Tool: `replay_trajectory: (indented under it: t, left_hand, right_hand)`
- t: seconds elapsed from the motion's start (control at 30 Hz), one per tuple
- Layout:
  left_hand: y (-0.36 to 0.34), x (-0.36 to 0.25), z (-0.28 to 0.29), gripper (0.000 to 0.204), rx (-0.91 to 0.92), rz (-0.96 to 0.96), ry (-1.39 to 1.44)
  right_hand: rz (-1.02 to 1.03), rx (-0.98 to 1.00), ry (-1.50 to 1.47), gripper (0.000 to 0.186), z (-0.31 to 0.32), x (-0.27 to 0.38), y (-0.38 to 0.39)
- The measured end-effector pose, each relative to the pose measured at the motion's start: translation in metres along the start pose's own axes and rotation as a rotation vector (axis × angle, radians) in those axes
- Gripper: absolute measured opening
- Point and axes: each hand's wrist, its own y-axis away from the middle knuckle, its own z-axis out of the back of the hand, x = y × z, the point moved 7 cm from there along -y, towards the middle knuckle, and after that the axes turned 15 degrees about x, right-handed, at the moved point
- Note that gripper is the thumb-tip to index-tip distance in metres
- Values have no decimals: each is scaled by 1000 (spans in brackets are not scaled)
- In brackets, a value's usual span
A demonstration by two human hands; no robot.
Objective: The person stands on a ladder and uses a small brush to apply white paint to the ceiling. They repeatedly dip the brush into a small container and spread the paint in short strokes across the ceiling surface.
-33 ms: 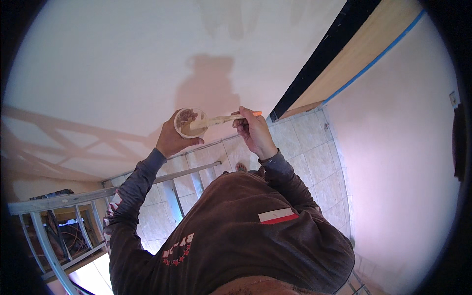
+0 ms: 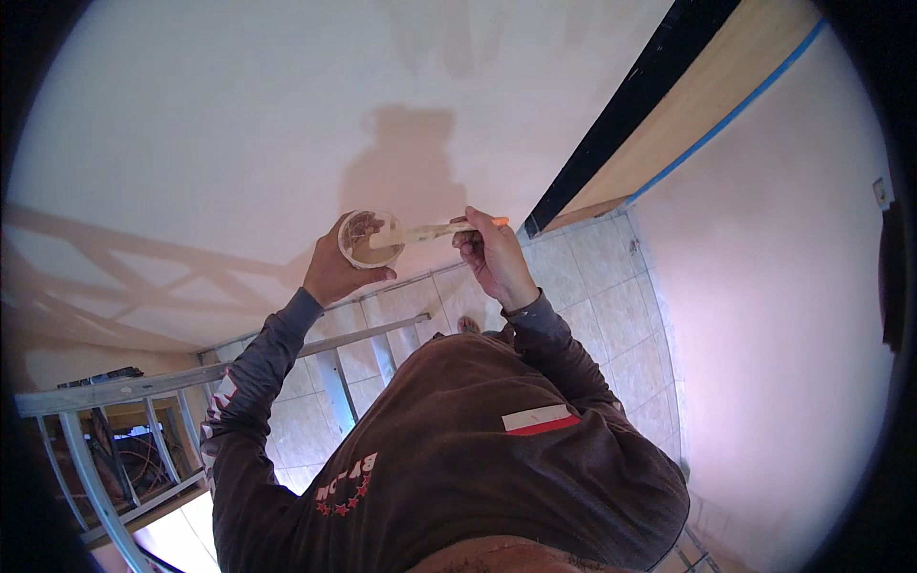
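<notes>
Left hand (image 2: 334, 272) cupping small round tub (image 2: 371, 238); right hand (image 2: 492, 260) pinching putty knife (image 2: 430, 231), long axis level, blade toward tub. Bare wall (image 2: 239, 124) beyond both hands; ladder (image 2: 334, 368) below.

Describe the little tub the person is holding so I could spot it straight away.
Start at the big pale wall ahead, then drop to the two raised hands in front of it. The left hand cups a small round tub with brownish paste inside. It is the only container here, and a putty knife held by the right hand rests across its rim.
</notes>
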Motion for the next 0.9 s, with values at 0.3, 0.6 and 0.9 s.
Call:
replay_trajectory:
  t: [0.3,0.6,0.9]
  left_hand:
    - [2,9,1,90,-53,-3,49]
    - [3,6,0,90,-49,-10,59]
    - [5,4,3,91,-72,15,22]
  right_hand:
    - [-43,9,-117,27,9,-5,-3]
    - [-33,85,-196,25,4,-12,-3]
    - [2,60,-246,29,7,-3,-4]
